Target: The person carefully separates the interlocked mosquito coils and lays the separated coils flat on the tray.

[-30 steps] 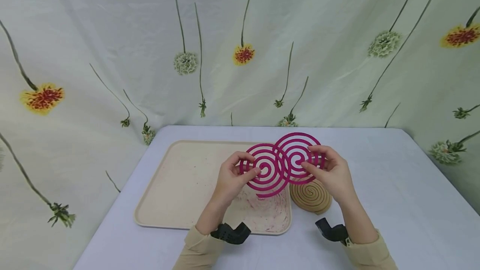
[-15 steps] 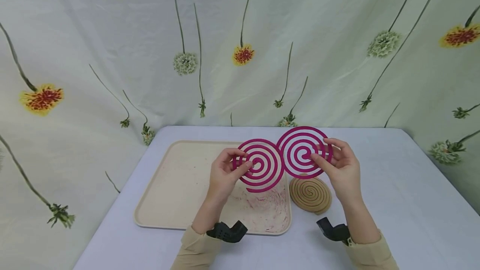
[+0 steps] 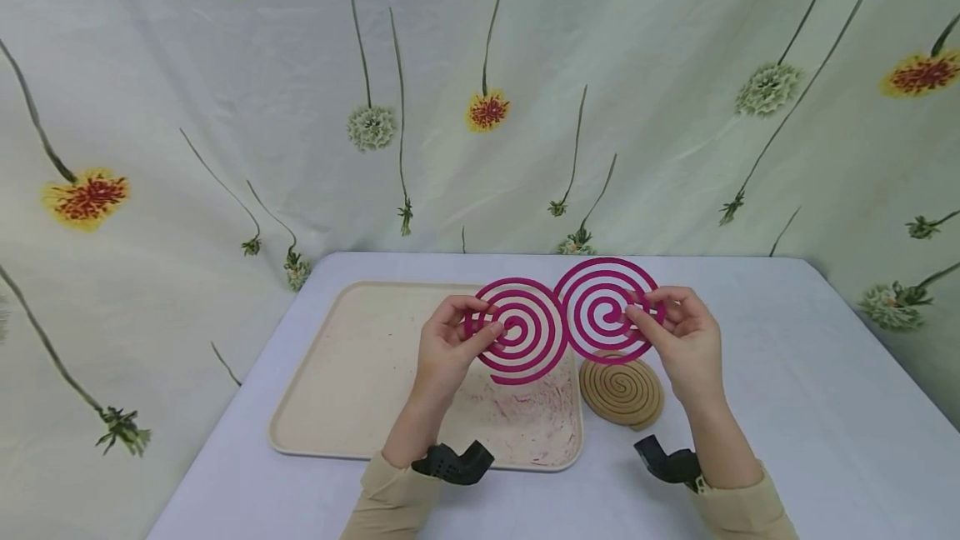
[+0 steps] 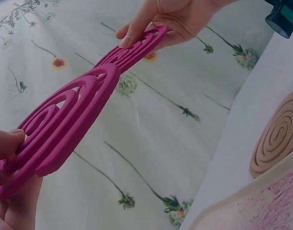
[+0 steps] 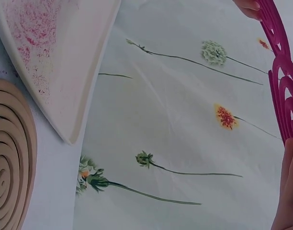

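Two magenta mosquito coils are held up side by side above the table, their near edges meeting. My left hand (image 3: 441, 355) pinches the left mosquito coil (image 4: 65, 129) between thumb and fingers at its outer left side. The right mosquito coil (image 4: 132, 52) sits slightly higher, and my right hand (image 3: 692, 350) pinches its right side. Both spirals face the head camera, with the left one's loose tail at its bottom. In the right wrist view, only part of the right hand and the coils' edges show.
A beige tray (image 3: 360, 373) lies on the white-covered table (image 3: 787, 407), with magenta crumbs at its right end. Beside its right edge rests a tan mosquito coil (image 3: 621, 390). A flowered cloth (image 3: 652, 40) hangs behind the table.
A second ago the two coils overlapped; they have been drawn apart sideways, now meeting only at the edges. In the last half second the right hand and its coil dipped slightly.
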`<action>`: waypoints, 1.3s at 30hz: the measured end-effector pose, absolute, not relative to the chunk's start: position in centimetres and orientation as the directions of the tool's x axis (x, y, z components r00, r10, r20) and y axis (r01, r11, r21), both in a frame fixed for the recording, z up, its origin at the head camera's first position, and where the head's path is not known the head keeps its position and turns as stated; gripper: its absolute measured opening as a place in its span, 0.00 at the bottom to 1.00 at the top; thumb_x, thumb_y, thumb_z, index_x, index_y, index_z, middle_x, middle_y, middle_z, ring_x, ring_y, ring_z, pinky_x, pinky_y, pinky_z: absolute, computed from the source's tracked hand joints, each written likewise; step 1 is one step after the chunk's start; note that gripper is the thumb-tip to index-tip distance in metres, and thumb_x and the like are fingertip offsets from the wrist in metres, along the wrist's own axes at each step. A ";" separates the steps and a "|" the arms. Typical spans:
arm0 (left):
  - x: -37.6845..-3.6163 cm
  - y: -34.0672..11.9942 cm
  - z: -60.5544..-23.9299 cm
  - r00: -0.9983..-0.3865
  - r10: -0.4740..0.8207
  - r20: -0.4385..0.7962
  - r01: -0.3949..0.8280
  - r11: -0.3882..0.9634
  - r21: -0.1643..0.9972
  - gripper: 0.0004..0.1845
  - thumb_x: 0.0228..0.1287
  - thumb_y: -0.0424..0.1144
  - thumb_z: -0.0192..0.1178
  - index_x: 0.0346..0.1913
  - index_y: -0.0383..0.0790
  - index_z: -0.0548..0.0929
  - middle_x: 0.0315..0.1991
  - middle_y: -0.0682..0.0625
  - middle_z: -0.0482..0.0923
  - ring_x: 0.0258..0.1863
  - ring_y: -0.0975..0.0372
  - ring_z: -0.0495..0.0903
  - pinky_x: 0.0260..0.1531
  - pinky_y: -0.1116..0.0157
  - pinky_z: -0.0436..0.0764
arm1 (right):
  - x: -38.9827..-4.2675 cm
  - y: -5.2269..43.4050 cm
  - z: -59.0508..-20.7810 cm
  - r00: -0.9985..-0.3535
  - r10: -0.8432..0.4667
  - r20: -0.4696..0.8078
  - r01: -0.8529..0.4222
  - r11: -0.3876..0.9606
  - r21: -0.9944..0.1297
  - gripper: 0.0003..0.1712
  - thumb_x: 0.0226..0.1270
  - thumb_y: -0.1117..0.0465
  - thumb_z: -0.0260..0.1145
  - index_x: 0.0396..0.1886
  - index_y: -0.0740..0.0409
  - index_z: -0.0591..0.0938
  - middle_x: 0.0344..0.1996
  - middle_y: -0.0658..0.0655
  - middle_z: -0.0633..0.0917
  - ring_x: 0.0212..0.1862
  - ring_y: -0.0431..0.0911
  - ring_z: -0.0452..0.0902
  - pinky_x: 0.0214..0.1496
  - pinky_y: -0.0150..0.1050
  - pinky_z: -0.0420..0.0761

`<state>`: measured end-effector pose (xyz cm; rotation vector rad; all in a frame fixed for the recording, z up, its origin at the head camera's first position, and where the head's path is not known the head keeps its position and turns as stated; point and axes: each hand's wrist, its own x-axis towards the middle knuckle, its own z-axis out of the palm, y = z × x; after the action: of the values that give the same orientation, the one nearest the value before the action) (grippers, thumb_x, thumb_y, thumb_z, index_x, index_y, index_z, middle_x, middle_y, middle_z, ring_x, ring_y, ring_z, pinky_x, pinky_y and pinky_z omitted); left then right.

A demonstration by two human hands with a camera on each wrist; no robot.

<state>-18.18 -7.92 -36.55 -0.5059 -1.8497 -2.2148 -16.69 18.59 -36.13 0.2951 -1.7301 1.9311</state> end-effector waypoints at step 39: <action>-19.9 -11.9 -36.9 -0.945 0.051 0.323 0.316 -0.118 0.942 0.19 0.59 0.27 0.62 0.53 0.32 0.72 0.50 0.39 0.76 0.45 0.55 0.81 0.42 0.61 0.81 | -17.4 20.0 -36.8 -0.807 -0.165 0.568 -0.568 0.482 -0.667 0.14 0.59 0.69 0.67 0.46 0.63 0.83 0.34 0.54 0.79 0.31 0.39 0.75 0.29 0.29 0.79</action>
<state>-19.94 -11.86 -36.89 -0.4144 -1.9562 -2.1844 -17.40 19.96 -36.83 0.6089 -2.3028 1.2687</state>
